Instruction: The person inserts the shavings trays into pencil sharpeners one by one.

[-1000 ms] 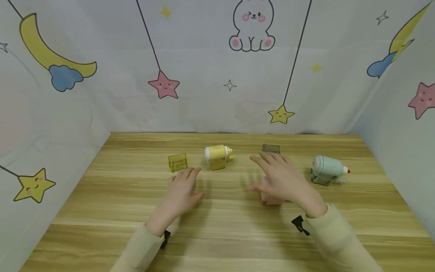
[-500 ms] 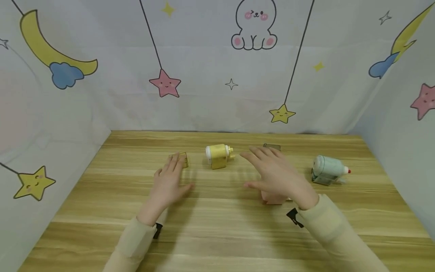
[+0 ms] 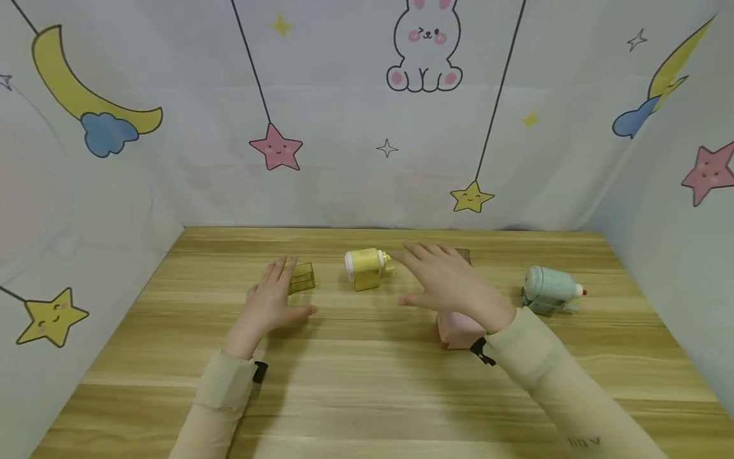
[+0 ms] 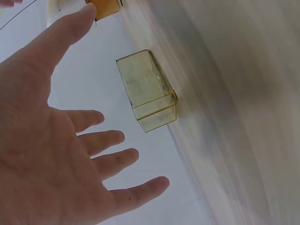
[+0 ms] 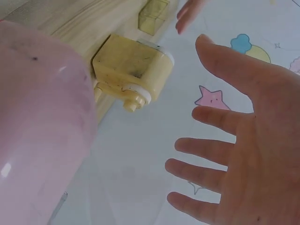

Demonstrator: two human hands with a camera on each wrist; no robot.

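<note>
My left hand (image 3: 264, 311) hovers with spread fingers beside a small clear yellow box (image 3: 302, 278), which it partly covers in the head view. The left wrist view shows a gap between the fingers and that box (image 4: 147, 89). My right hand (image 3: 450, 285) is held over the table with fingers straight and apart, holding nothing. Partly hidden under its wrist is a rounded pink object (image 3: 459, 331), large at the left of the right wrist view. Between the hands, farther back, lies a yellow cylinder-shaped device (image 3: 364, 268) with a white end, a small nozzle and a boxy yellow part.
On the right lies a mint-green device (image 3: 552, 290) of similar shape, with a white, red-tipped nose. A dark clear box (image 3: 464, 256) shows behind my right hand. The wooden table (image 3: 367, 395) ends at a printed cloth backdrop (image 3: 344, 185), with cloth at both sides.
My left hand has moved left and come alongside the clear yellow box. My right hand has shifted a little left, uncovering more of the pink object. The objects stay in place.
</note>
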